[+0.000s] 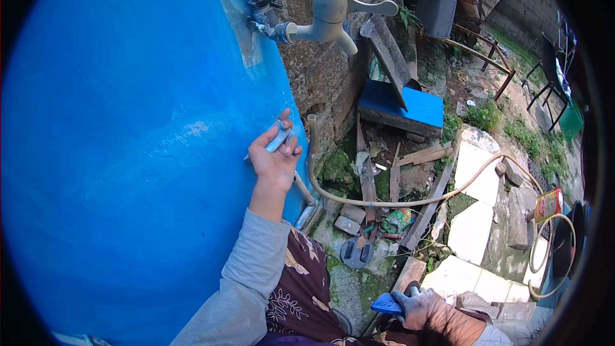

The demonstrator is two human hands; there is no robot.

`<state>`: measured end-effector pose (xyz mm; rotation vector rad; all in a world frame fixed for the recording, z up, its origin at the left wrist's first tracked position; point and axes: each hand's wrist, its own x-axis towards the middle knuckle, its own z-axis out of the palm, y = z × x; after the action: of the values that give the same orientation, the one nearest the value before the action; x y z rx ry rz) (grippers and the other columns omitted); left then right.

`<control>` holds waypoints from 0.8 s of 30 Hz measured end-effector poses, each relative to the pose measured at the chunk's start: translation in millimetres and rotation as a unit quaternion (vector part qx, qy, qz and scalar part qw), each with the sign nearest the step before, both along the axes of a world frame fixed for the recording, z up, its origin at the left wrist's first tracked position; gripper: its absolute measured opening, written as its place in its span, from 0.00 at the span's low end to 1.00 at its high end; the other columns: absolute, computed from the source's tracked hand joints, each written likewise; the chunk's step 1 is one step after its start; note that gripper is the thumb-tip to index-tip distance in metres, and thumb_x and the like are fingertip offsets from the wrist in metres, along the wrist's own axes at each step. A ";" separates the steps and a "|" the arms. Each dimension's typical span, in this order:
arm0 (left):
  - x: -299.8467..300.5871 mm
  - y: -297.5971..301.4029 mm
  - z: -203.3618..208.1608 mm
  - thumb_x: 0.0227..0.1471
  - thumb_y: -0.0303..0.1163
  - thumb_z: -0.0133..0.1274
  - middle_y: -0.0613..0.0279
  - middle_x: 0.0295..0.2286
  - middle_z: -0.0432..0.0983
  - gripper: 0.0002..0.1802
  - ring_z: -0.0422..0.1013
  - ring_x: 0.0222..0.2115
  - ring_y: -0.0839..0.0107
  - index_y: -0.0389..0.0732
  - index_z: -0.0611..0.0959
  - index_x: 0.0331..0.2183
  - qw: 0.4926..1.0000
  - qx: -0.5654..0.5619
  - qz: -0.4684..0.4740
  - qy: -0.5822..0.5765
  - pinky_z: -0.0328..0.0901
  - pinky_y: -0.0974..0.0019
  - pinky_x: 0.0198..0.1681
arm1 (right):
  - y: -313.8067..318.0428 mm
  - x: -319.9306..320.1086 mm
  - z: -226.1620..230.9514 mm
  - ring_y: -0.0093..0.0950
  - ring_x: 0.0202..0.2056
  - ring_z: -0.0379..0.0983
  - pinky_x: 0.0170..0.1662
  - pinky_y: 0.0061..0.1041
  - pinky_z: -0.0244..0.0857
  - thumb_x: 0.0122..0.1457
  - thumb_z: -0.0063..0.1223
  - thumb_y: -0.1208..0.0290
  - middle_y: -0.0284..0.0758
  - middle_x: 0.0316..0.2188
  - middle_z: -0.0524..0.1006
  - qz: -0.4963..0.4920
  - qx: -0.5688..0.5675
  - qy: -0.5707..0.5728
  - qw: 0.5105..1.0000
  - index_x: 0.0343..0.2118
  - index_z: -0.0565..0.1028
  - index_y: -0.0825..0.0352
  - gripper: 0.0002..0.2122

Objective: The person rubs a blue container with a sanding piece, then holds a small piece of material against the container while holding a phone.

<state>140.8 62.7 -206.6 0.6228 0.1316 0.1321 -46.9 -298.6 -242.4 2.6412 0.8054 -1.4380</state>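
My left hand (275, 157) is raised in front of a large blue-painted wall (128, 122), its palm turned toward me. The fingers curl around a slim, pale blue tool (277, 139) whose thin tip points left at the wall; its exact kind is unclear. Low at the right, my right hand (419, 311) closes around a flat blue plastic tool (385, 304), mostly covered by the fingers. Pale scuffed marks (195, 128) show on the paint left of my left hand.
A cream tap (330, 16) juts out above my left hand. A beige hose (410, 204) crosses the ground to the right. Around it lie wooden planks (429, 208), broken slabs (471, 230) and a blue-topped block (416, 106). Farther back stand a grey bin (435, 9) and a chair (548, 70).
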 end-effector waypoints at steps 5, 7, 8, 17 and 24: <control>9.8 0.2 -11.1 0.57 0.32 0.37 0.75 0.31 0.70 0.22 0.54 0.18 0.79 0.39 0.71 0.53 0.989 -0.068 -0.010 0.130 0.52 0.68 0.31 | 2.6 1.8 1.9 0.48 0.57 0.63 0.59 0.40 0.56 0.57 0.46 0.52 0.54 0.53 0.68 -0.006 -0.015 0.022 1.000 0.62 0.60 0.62 0.32; 7.7 -2.8 -9.5 0.57 0.32 0.37 0.75 0.31 0.70 0.22 0.54 0.18 0.78 0.40 0.72 0.52 0.997 -0.028 -0.001 0.072 0.51 0.68 0.31 | -0.2 0.7 -0.9 0.48 0.57 0.63 0.59 0.40 0.56 0.57 0.46 0.52 0.55 0.52 0.68 -0.007 -0.012 0.018 1.000 0.62 0.61 0.62 0.31; 5.9 -1.7 -6.0 0.57 0.32 0.37 0.75 0.31 0.70 0.22 0.54 0.18 0.78 0.40 0.72 0.52 0.997 -0.029 -0.005 0.070 0.51 0.68 0.31 | -1.4 0.6 -1.8 0.48 0.57 0.63 0.59 0.40 0.56 0.57 0.46 0.52 0.55 0.52 0.68 -0.005 -0.008 0.014 1.000 0.61 0.61 0.63 0.31; 12.0 -2.0 -12.4 0.57 0.31 0.38 0.75 0.31 0.70 0.23 0.54 0.19 0.79 0.39 0.70 0.54 0.992 -0.042 -0.005 0.119 0.51 0.68 0.31 | -0.9 0.9 -0.9 0.50 0.53 0.66 0.58 0.41 0.56 0.56 0.46 0.53 0.56 0.50 0.70 0.004 0.012 -0.005 1.000 0.62 0.60 0.64 0.32; 2.7 2.8 -0.6 0.57 0.31 0.38 0.74 0.31 0.70 0.23 0.54 0.19 0.78 0.38 0.70 0.54 0.998 -0.048 -0.033 0.009 0.51 0.68 0.32 | -2.9 -0.7 -1.7 0.49 0.53 0.66 0.58 0.41 0.56 0.56 0.46 0.54 0.55 0.49 0.71 0.004 0.021 -0.012 1.000 0.62 0.61 0.64 0.31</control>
<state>143.5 65.5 -207.2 0.5325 0.1330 0.0567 -47.6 -301.5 -244.1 2.6773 0.8530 -1.4003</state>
